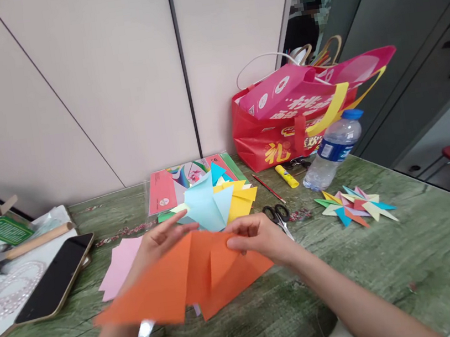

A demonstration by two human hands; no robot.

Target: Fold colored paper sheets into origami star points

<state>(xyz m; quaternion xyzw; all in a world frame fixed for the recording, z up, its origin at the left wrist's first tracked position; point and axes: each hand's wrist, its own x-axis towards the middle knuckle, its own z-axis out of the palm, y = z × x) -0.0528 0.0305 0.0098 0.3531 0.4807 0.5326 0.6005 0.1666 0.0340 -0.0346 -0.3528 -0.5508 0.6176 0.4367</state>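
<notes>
A folded orange paper (154,290) is held up above the green table, creased down its middle with pointed wings to both sides. My right hand (255,237) pinches its upper right edge between thumb and fingers. Behind its upper left part, my left hand (162,244) has its fingers apart; whether its thumb touches the paper is hidden. Just beyond the hands lie folded light blue (202,202) and yellow papers (240,200). Pink paper pieces (123,263) rest left of my left hand. Black-handled scissors (280,216) lie beyond my right hand.
A red bag (261,130) and a plastic bottle (331,151) stand at the back right, near a yellow glue stick (287,176) and a pencil (268,188). Colourful folded stars (356,206) lie right. A phone (56,278), beads (12,293) and a hammer (38,241) are left.
</notes>
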